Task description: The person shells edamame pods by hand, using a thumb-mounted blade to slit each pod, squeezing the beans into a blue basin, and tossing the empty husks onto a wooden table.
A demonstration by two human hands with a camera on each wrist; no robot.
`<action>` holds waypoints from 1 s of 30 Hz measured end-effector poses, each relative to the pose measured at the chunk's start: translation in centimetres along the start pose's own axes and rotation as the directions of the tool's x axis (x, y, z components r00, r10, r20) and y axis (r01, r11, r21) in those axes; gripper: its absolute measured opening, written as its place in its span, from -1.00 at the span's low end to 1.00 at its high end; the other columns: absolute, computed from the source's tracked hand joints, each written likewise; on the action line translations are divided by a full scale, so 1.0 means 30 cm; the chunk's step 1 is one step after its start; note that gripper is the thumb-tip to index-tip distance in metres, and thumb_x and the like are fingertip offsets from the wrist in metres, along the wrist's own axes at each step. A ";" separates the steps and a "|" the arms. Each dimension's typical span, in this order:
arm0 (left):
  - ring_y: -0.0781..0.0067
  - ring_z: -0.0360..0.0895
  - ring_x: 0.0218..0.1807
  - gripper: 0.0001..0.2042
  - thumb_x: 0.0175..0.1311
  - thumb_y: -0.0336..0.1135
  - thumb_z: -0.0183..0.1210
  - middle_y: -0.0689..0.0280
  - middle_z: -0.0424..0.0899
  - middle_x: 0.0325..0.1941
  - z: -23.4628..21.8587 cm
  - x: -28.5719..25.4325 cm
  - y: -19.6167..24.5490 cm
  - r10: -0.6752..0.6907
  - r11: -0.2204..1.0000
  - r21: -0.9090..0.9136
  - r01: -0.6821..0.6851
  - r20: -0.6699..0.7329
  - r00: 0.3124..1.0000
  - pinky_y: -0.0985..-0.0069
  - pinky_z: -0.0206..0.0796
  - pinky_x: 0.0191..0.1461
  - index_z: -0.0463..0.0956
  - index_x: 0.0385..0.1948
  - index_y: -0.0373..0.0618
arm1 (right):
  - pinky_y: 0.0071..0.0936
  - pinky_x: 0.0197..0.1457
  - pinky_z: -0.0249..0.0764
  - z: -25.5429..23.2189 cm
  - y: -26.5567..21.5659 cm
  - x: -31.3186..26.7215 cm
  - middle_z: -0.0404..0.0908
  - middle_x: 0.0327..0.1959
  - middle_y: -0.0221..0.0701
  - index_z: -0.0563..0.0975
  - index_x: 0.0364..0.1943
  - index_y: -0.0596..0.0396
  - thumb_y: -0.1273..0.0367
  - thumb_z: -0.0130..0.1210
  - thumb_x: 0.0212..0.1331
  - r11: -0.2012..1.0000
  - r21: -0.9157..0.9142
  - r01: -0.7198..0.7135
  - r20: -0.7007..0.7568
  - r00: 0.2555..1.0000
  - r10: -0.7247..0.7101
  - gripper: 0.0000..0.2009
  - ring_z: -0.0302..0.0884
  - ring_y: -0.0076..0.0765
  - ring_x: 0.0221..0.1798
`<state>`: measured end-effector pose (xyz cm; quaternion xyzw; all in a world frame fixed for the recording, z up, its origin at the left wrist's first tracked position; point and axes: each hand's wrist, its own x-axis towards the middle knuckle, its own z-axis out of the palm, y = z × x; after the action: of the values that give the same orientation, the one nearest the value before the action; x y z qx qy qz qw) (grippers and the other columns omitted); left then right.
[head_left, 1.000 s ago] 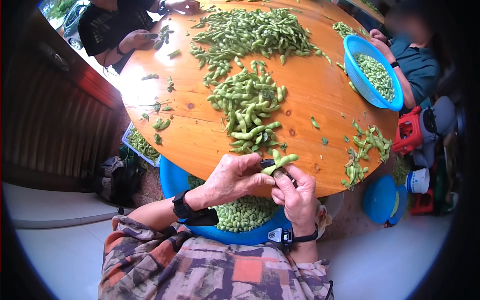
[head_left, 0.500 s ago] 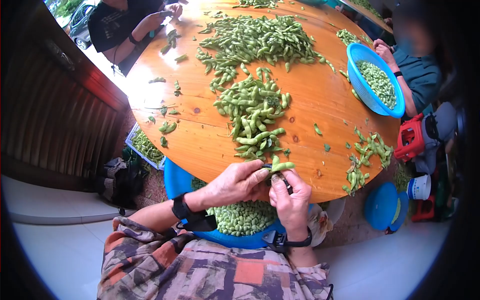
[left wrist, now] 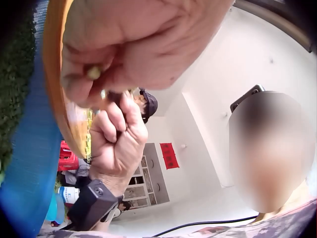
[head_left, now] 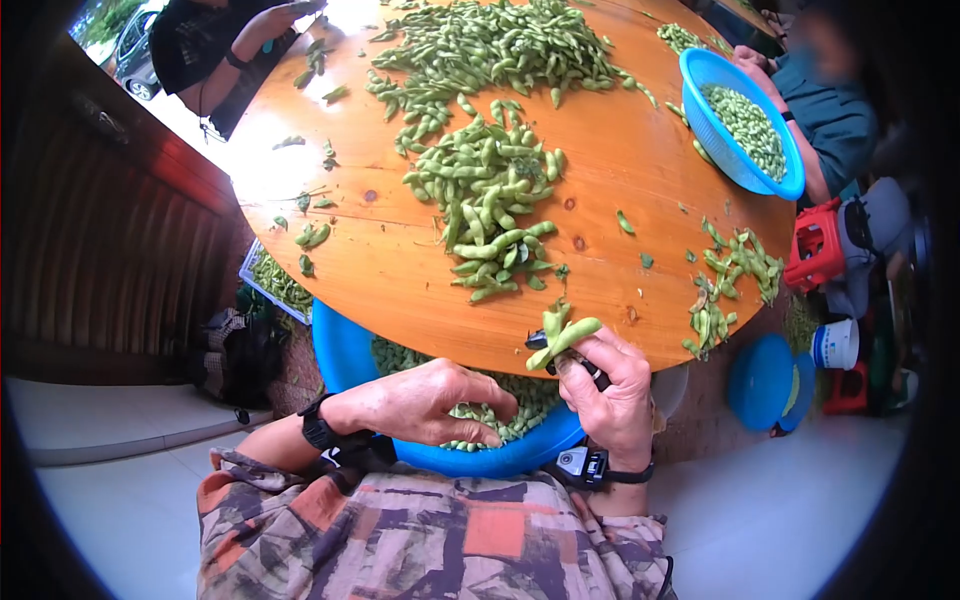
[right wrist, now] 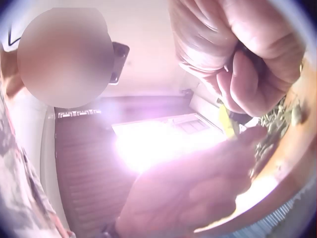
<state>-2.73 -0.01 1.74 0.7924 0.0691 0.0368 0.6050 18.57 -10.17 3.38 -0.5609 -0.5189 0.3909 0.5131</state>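
My right hand [head_left: 610, 395] pinches green soybean pods [head_left: 565, 340] together with a small black tool [head_left: 600, 380], mostly hidden by the fingers, at the table's near edge. My left hand [head_left: 425, 400] is over the blue basin [head_left: 335, 345] of shelled soybeans [head_left: 520, 425], its fingers bent downward. In the left wrist view a small pale green soybean [left wrist: 94, 73] shows between the curled fingers of that hand. A yellow-green pod [right wrist: 228, 121] sticks out below my right fingers in the right wrist view.
Piles of pods [head_left: 480, 190] cover the middle of the round wooden table [head_left: 370, 270]. A blue colander [head_left: 690, 110] of shelled beans stands at the right edge beside a seated person [head_left: 825, 110]. Another person [head_left: 215, 50] works at the far left. A red stool [head_left: 815, 245] is at the right.
My left hand has left the pods and moved down and left over the basin. My right hand keeps the pods and tool, now slightly farther right.
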 end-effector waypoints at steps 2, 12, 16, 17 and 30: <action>0.52 0.62 -0.06 -0.65 0.33 -0.33 0.24 0.30 0.72 -0.15 -0.001 -0.005 0.046 -0.118 0.992 -0.058 0.109 -0.186 0.975 0.44 0.48 0.07 0.51 0.11 -0.23 | -0.50 -0.27 0.49 -0.006 -0.006 -0.002 0.59 -0.28 -0.28 0.61 -0.15 0.27 0.64 0.13 0.12 0.991 -0.091 0.096 0.042 0.995 -0.092 -0.79 0.62 -0.30 -0.31; 0.59 0.47 -0.07 -0.83 0.34 -0.41 0.22 0.36 0.56 -0.14 0.007 0.106 -0.002 -0.144 0.966 -0.259 -0.001 -0.541 0.829 0.58 0.39 0.02 0.63 -0.11 -0.23 | -0.24 -0.28 0.51 0.085 0.031 -0.014 0.49 -0.25 -0.19 0.57 -0.25 0.27 0.66 0.13 0.03 0.855 -0.482 0.190 0.000 0.976 -0.217 -0.83 0.57 -0.03 -0.30; 0.64 0.49 -0.19 -0.83 0.36 -0.42 0.20 0.37 0.59 -0.15 0.036 0.099 -0.007 -0.172 0.878 -0.448 -0.171 -0.626 0.761 0.62 0.41 -0.12 0.61 -0.09 -0.22 | -0.26 -0.28 0.49 0.033 0.010 -0.004 0.52 -0.33 -0.16 0.55 -0.13 0.28 0.63 0.12 0.06 0.896 -0.437 0.073 -0.071 0.991 -0.115 -0.75 0.57 -0.03 -0.36; 0.67 0.49 -0.27 -0.83 0.37 -0.43 0.19 0.36 0.61 -0.17 0.020 0.084 0.012 -0.268 0.825 -0.552 -0.123 -0.573 0.774 0.65 0.40 -0.22 0.60 -0.08 -0.22 | -0.31 -0.31 0.47 0.012 0.010 -0.003 0.54 -0.38 -0.16 0.55 -0.14 0.30 0.62 0.10 0.10 0.919 -0.393 0.028 -0.151 0.984 -0.095 -0.78 0.57 -0.09 -0.40; 0.76 0.38 -0.53 -0.85 0.33 -0.33 0.27 0.43 0.52 -0.55 0.062 0.103 -0.001 -0.345 0.878 -0.475 0.056 -0.547 0.763 0.69 0.23 -0.48 0.60 -0.32 -0.24 | -0.66 -0.44 0.30 0.043 -0.012 -0.006 0.41 -0.33 -0.45 0.55 0.00 0.33 0.56 0.09 0.26 0.967 0.187 -0.175 0.008 0.984 0.177 -0.76 0.38 -0.67 -0.47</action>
<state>0.57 -1.29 1.13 0.5696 0.3395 0.2409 0.7087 17.23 -10.15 3.51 -0.5556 -0.4259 0.4796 0.5290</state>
